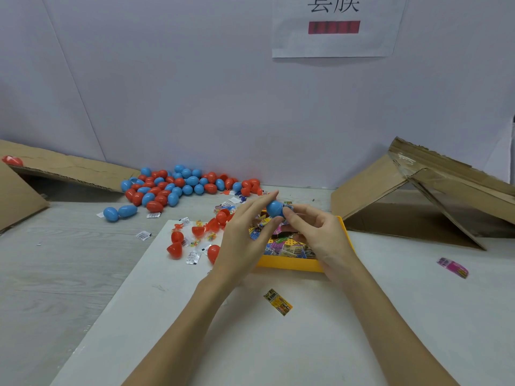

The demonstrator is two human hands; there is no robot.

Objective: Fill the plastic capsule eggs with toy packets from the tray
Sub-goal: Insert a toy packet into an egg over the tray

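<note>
Right hand (312,232): fingers curled, pinching packet (288,206) at mouth of blue egg half (274,208). Left hand (245,232): fingers near straight, cradling egg half from left; firm grip cannot be confirmed. Both hands raised over yellow tray (289,264) of packets. Red egg halves (195,240) left of tray; egg pile (178,186) by wall.

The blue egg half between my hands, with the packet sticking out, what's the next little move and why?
Probably push the packet fully into the blue egg half with the right hand. The packet's end pokes out past the rim, pinched by the right fingers, while the left hand steadies the shell with straight fingers above the yellow tray. It likely can't close until that's tucked in.
</note>
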